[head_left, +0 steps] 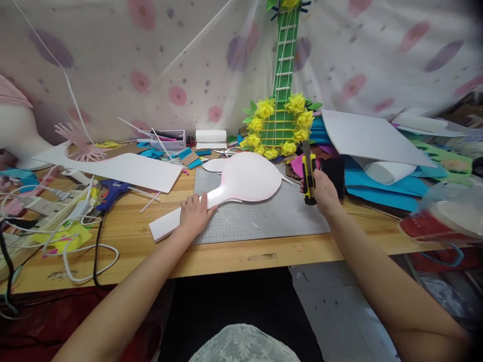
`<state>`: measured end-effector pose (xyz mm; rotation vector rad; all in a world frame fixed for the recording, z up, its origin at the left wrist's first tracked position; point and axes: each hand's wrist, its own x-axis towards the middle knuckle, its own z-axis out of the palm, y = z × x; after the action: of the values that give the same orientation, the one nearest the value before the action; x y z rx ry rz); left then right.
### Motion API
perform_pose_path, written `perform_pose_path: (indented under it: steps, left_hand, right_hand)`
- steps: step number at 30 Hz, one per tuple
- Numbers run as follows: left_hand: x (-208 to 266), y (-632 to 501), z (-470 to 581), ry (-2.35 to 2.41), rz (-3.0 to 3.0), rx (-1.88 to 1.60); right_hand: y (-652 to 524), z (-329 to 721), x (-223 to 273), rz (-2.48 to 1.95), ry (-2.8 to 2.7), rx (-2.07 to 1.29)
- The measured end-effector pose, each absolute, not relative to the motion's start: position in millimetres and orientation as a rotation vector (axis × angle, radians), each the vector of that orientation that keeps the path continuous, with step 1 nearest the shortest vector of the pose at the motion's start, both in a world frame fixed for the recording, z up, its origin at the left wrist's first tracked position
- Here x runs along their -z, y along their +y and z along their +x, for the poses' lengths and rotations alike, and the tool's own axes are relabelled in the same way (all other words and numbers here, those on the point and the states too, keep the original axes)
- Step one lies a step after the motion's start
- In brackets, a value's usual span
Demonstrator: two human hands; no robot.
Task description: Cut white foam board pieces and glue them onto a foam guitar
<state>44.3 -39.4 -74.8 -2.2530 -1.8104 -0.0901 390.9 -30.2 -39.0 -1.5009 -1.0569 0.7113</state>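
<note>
Foam cutout (241,182) shaped like a guitar body with a neck lies on the grey cutting mat (264,216), its outline apparently already cut free. The left hand (194,215) presses flat and open on the neck at the mat's left edge, while the right hand (323,193) grips a yellow utility knife (309,176) upright over the mat's right side, so any trimming looks still undone.

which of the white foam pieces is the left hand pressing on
The paddle-shaped white cutout on the grey cutting mat; the left hand presses its handle. The other white sheets lie untouched.

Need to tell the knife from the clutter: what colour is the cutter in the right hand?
Yellow and black utility knife, gripped in the right hand; the head view shows it.
</note>
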Motion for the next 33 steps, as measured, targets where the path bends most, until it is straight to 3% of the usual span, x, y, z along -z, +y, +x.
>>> perform_pose_path:
  steps: [6,10,14,20,26,33]
  left_hand:
    - [77.2,-37.2,40.2,-1.759,-2.361,0.246]
    - [80.1,-35.1,37.4,-1.819,-2.415,0.363]
    - [78.3,-37.9,36.9,-1.823,-2.417,0.458]
    - [51.6,-25.0,32.3,-1.996,-2.246,0.551]
    - [37.6,8.2,18.9,-2.151,-2.017,0.571]
    - [79.1,7.7,35.5,-1.592,-2.675,0.473]
  right_hand:
    - [-31.4,357.9,17.0,-1.503,-2.226,-0.546]
    - [-20.7,334.7,4.9,-1.499,-2.655,-0.34]
    - [-12.6,322.5,1.9,-1.492,-2.707,-0.189]
    - [-19.3,325.2,-4.9,-1.322,-2.342,0.076]
    - [-14.0,324.7,-0.8,-1.375,-2.632,-0.123]
    - [23.1,290.2,17.2,-1.394,-2.913,0.051]
